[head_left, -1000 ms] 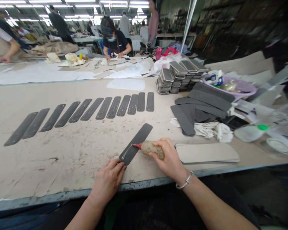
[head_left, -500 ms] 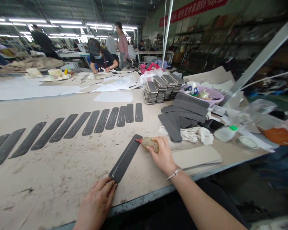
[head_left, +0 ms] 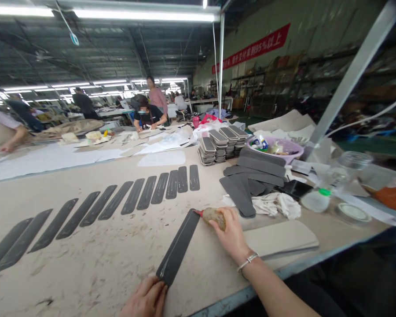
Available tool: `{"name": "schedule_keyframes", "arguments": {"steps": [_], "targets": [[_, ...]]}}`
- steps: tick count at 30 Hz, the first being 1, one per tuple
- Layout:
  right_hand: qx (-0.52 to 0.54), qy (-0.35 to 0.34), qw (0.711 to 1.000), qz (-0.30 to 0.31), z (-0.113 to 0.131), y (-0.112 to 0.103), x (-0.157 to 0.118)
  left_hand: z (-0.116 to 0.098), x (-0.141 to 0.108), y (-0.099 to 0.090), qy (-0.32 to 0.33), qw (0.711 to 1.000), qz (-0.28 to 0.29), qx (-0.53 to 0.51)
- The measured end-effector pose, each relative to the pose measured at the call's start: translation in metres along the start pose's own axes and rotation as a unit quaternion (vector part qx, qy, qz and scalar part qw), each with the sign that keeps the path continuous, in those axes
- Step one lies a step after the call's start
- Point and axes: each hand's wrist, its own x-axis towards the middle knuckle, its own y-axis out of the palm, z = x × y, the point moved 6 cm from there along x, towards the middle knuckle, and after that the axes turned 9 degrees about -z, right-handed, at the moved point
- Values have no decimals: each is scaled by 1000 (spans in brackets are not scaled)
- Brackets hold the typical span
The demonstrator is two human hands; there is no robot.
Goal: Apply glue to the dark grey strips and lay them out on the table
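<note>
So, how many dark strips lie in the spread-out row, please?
12 dark strips, spread from the left picture edge, which crops one, rightward past the small white sheet.

Strip on tbl, strip row bhd/L, strip pile bhd/R.

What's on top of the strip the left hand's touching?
A thin, shiny line runs along the dark strip. The right hand holds a bottle, red tip at the far end. The left hand covers part of the near end; what's under there is hidden.
</note>
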Motion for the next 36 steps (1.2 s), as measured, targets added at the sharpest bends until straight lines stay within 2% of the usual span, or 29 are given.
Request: {"name": "schedule_keyframes", "arguments": {"steps": [6, 13, 30, 36], "targets": [[-19, 6, 1000, 0, 2, -10, 0, -7, 1, -7, -53, 999, 4, 11], [-32, 0, 999, -6, 1, -19, 2, -6, 2, -6, -60, 998, 24, -5], [-34, -3, 999, 24, 13, -34, -1, -6, 7, -7, -86, 993, 77, -21], [-20, 3, 999, 46, 24, -39, -5, -6, 8, -9, -83, 994, 62, -20]]}}
